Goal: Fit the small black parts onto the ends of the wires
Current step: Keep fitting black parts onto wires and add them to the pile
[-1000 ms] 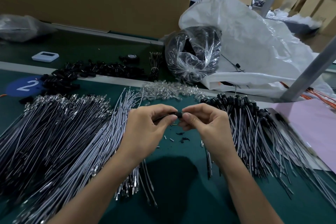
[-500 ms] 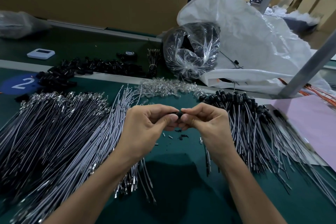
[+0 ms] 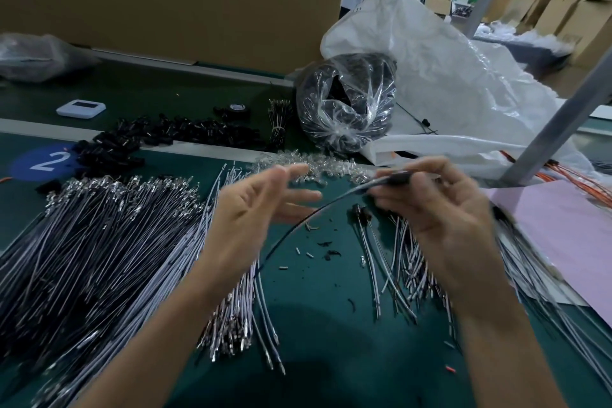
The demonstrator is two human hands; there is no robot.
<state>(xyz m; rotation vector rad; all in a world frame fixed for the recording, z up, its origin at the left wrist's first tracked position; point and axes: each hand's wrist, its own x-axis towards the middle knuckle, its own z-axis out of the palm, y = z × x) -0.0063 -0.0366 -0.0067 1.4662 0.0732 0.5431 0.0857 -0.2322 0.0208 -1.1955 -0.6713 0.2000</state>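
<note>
Two hands are up over the green table. Our left hand is open, with the fingers spread out and holding nothing. Our right hand pinches one wire near its top end, fingers curled round it. A small black part sits on that end, right where we pinch. It is blurry, so we cannot tell how far on it is. The wire bends down in a curve, and its low end reaches beside our left wrist. On the left lies a big pile of bare wires with shiny metal tips. On the right, under our right hand, lies another pile of wires, and some of these have black ends. Little bits lie on the table between the two piles. Farther back is a heap of loose black parts, and beside it a heap of tiny clear parts. Behind those sits a clear bag full of dark things, right beside a big white bag. A pink sheet lies at the far right. A blue circle with a 2 is at the far left.
</note>
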